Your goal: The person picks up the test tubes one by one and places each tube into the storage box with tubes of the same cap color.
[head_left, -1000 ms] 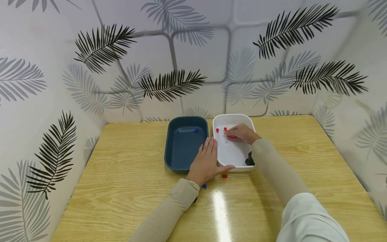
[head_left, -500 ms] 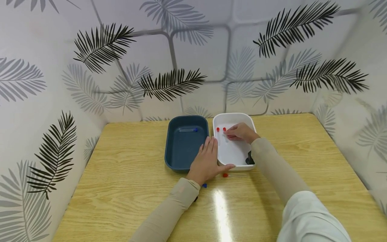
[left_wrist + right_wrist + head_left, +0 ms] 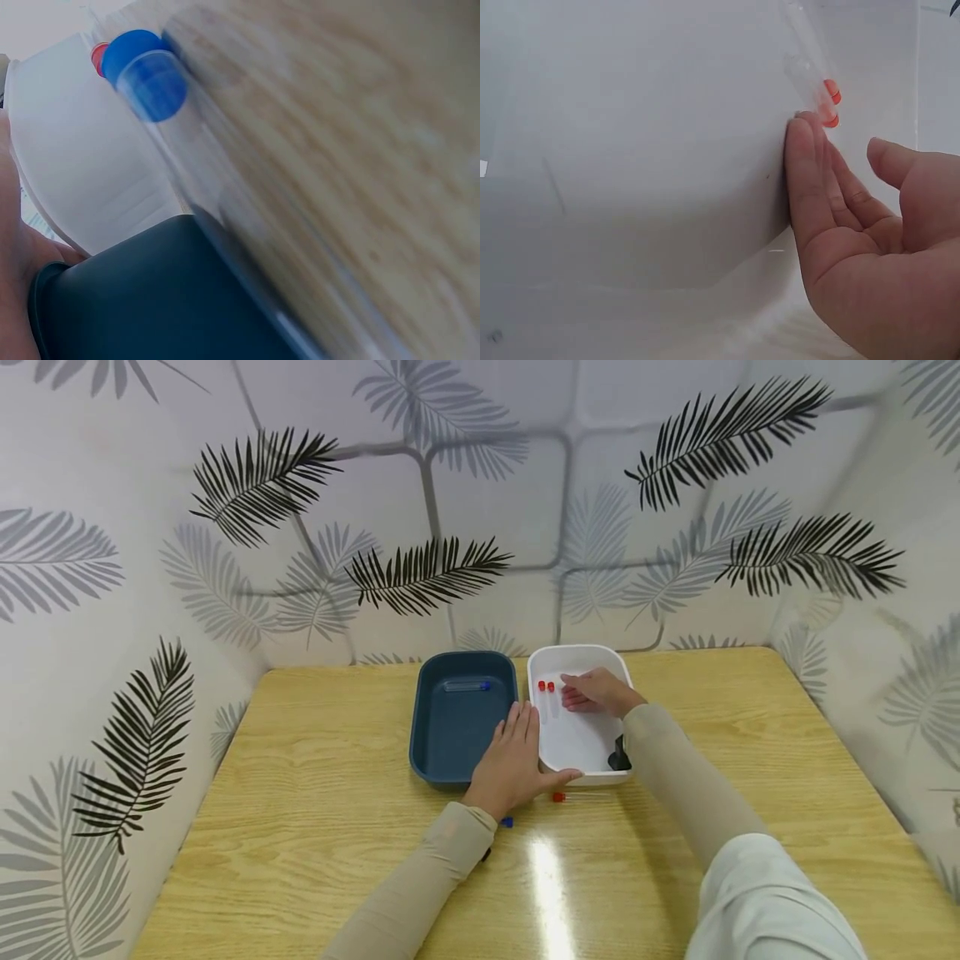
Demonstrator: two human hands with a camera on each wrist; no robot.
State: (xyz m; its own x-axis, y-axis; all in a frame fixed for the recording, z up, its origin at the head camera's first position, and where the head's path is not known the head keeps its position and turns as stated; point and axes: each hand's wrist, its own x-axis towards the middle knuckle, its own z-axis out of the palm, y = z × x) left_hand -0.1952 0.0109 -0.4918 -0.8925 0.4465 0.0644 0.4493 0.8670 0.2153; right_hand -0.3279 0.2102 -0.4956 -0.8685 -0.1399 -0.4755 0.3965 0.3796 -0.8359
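Rolling looks like the main risk

Two red-capped tubes [image 3: 552, 697] lie at ten o'clock in the white tray [image 3: 576, 743]. Right hand [image 3: 597, 692] sits at their three o'clock, fingers straight, gripping nothing; a fingertip brush could roll them. Left hand [image 3: 507, 768] lies flat, fingers extended, over facing rims of white tray and blue tray [image 3: 453, 739]; pushing could shift both. Blue-capped tube [image 3: 223, 172] at seven, by its wrist: forearm could knock it.

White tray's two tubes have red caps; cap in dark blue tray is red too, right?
No: the cap in the dark blue tray is blue, as the head view shows. The two tubes in the white tray do have red caps.
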